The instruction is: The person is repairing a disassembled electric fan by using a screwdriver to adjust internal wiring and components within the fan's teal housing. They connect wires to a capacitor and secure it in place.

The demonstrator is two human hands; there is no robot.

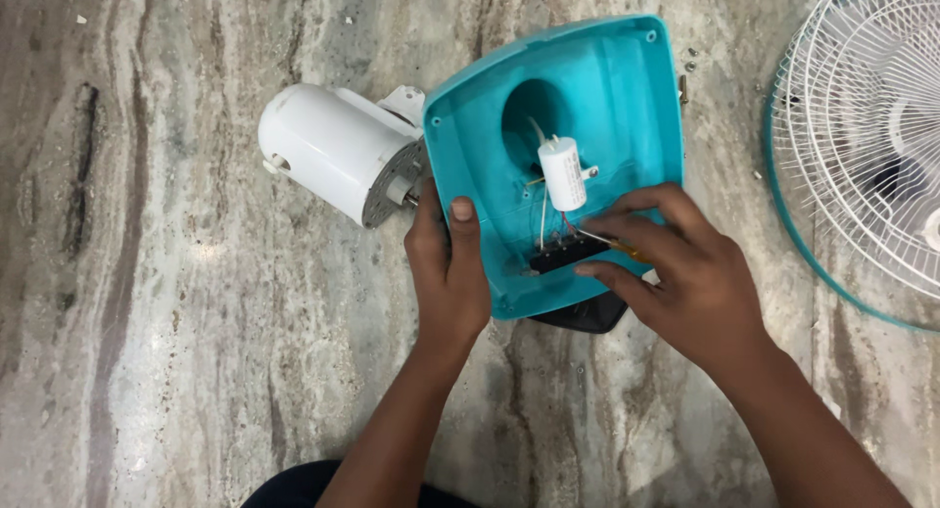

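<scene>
Screwdriver work inside an upturned teal fan base (pixel 627 87), lying hollow side up near the far edge of the marbled floor (pixel 176 351). Left hand (pixel 448 263) clamped on the base's near-left rim, thumb over the wall, steadying it. Right hand (pixel 676 268) closed round a thin screwdriver (pixel 602 241) with a yellow handle, tip down at the black switch block (pixel 568 254) near the base's near edge. White cylindrical capacitor (pixel 562 173) on loose wires just beyond the block, below the round hole in the shell. White motor housing (pixel 338 156) touching the base's left side; white wire fan guard (pixel 871 136) well apart at the right edge of the floor; a few small screws (pixel 688 60) by the base's far-right corner.

Judged step: loosening or tightening a fastening at the switch block. Next move calls for the tip seated square, wires kept away from the shaft, rim held firm against twisting.
</scene>
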